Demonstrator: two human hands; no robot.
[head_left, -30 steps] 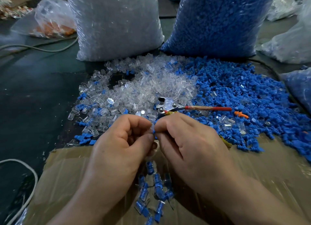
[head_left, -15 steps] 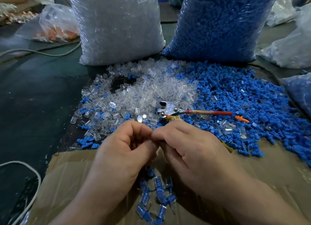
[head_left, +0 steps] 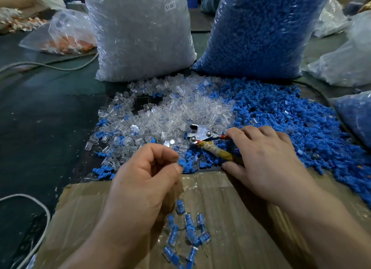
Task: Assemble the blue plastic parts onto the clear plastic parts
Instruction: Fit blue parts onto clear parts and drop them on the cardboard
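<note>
In left hand [head_left: 140, 185], small blue part [head_left: 181, 162], pinched

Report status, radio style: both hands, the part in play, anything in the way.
Left hand pinches a blue part. Right hand over the pliers handles, grip unclear. Clear parts pile just beyond, nothing blocking it.

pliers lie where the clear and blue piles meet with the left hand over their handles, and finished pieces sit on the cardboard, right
Not the left: the head view shows the right hand over the handles of the pliers; the left hand pinches a blue part. The rest holds: the pliers lie where the clear pile and blue pile meet, and finished pieces sit on the cardboard.
</note>
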